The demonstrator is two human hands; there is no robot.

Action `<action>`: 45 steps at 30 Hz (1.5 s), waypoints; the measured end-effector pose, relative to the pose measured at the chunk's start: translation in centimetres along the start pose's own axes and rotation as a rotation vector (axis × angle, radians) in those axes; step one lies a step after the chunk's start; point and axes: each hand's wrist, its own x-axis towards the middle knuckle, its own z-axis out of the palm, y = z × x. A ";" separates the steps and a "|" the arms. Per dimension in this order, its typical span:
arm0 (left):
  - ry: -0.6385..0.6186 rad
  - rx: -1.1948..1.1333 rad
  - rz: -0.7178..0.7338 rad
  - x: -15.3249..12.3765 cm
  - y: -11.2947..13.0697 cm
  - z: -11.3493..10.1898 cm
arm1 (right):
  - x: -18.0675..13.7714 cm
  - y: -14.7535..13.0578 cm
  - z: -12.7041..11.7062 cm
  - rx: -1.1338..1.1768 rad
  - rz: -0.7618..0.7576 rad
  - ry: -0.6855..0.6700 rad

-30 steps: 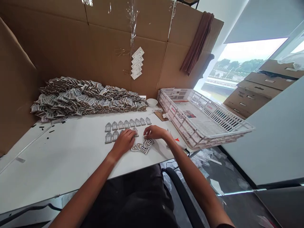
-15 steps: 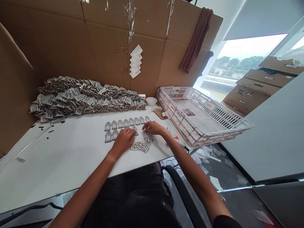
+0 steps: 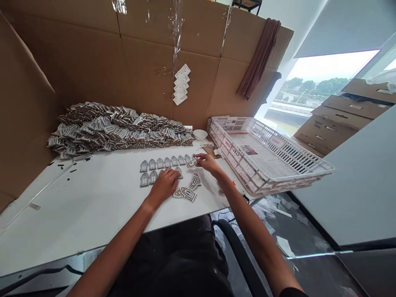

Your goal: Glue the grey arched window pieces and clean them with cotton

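Small arched window-shaped pieces, white-grey with brown edges, stand in two rows on the white table [image 3: 93,198]. The back row [image 3: 167,162] runs unbroken; the front row [image 3: 144,179] is partly covered by my left hand [image 3: 166,183]. That hand has its fingers bent and close together, with the tips at an arched piece [image 3: 179,172] at the row's right end. My right hand [image 3: 206,161] pinches another arched piece [image 3: 192,163], tilted, near the right end of the back row. Several loose arched pieces [image 3: 188,194] lie overlapping below, between my hands.
A large heap of the same pieces [image 3: 114,132] lies against the cardboard wall [image 3: 139,74]. A white bowl [image 3: 200,135] stands by a white plastic crate [image 3: 260,165] lined with newspaper. Dark scraps [image 3: 68,179] lie at left. Cardboard boxes [image 3: 337,119] are stacked by the window.
My right hand has picked up an arched piece from the loose group and lifted it toward the back row. My left hand stays at the front row. The view has shifted slightly.
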 end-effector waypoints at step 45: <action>-0.166 -0.187 0.286 -0.1 3.3 -2.0 | -4.7 -3.8 0.9 -0.649 0.137 -0.138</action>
